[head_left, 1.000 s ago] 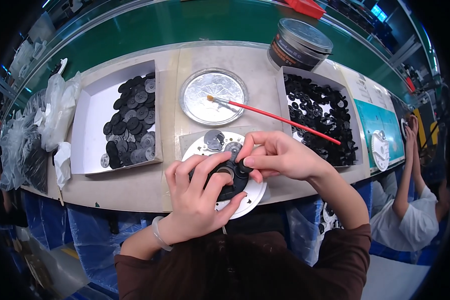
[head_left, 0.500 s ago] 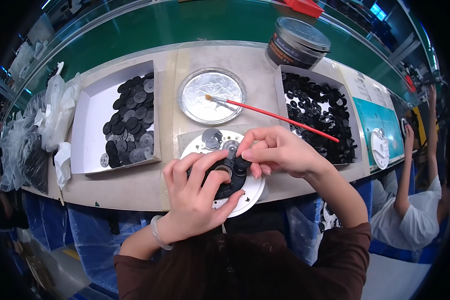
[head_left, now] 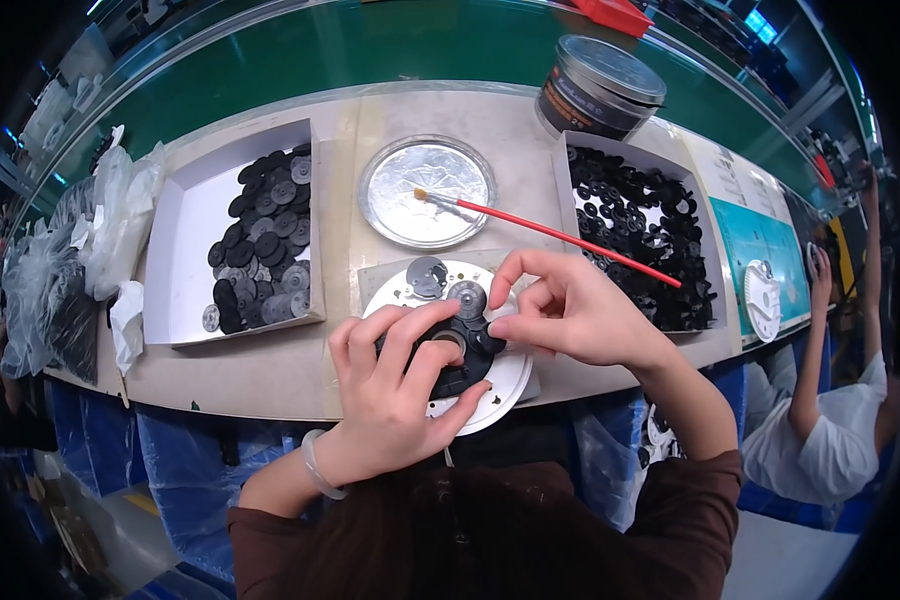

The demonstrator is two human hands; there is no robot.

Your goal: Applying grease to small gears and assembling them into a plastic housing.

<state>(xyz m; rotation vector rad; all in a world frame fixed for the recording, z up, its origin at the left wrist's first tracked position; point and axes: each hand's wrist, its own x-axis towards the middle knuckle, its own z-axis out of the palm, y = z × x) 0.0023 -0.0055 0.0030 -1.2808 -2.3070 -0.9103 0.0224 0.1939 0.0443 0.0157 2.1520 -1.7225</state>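
Observation:
A white round plate (head_left: 510, 385) lies in front of me, with a large black round part (head_left: 455, 378) on it. My left hand (head_left: 395, 385) is curled over that black part, its fingertips and thumb gripping it around the centre hole. A grey toothed gear (head_left: 467, 297) sits at the far edge of the black part, and a dark grey disc (head_left: 427, 277) lies farther left on the plate. My right hand (head_left: 580, 310) hovers at the plate's right side, index finger raised and apart from the thumb. Its thumb tip is beside a small black gear (head_left: 489, 343).
A white box of dark gears (head_left: 185, 230) stands left, another box of small black parts (head_left: 695, 322) right. Between them a brush with a red handle (head_left: 570, 240) rests on a foil-lined round lid (head_left: 390, 165). A tin (head_left: 590, 95) stands behind. A person (head_left: 810, 420) sits at right.
My right fingers have come off the small black gear and spread apart; it now lies lower among the other gears. My left hand has stayed in place.

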